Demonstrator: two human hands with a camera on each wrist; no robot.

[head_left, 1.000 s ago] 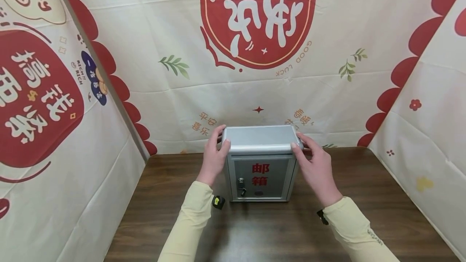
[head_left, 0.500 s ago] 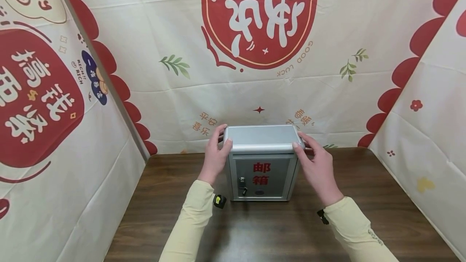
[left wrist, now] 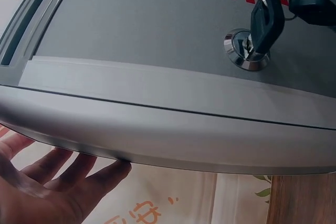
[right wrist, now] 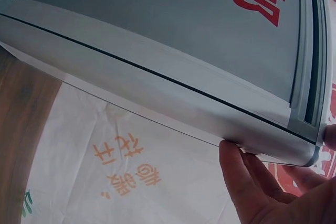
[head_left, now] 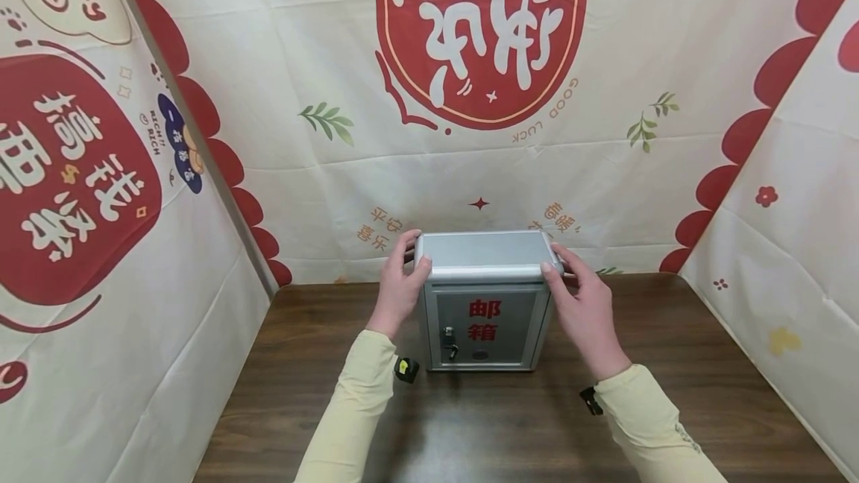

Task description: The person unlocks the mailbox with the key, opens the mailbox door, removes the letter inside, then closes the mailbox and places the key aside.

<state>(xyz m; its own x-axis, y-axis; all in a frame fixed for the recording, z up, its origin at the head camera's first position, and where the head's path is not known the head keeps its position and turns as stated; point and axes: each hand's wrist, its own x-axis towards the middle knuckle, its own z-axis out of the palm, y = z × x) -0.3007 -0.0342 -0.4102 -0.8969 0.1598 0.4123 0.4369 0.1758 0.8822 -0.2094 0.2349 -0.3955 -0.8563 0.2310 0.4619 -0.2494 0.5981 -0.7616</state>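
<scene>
2 half-curled hands (head_left: 400,282) (head_left: 585,305) grip an upright silver box (head_left: 486,288), door (head_left: 513,330) facing nearside, long top (head_left: 486,250) crosswise.

Mailbox (head_left: 486,301) looks smooth metal, table (head_left: 483,423) glossy wood

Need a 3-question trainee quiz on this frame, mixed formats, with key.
1. Multiple choice: what colour are the printed characters on the front of the silver box?
a) blue
b) red
c) yellow

2. True or false: the left hand and the right hand both touch the box.

3. Fill in: in the left wrist view, a ____ sits in the lock.

Key:
1. b
2. True; each hand has its fingers on one of the box's upper ends.
3. key
</scene>
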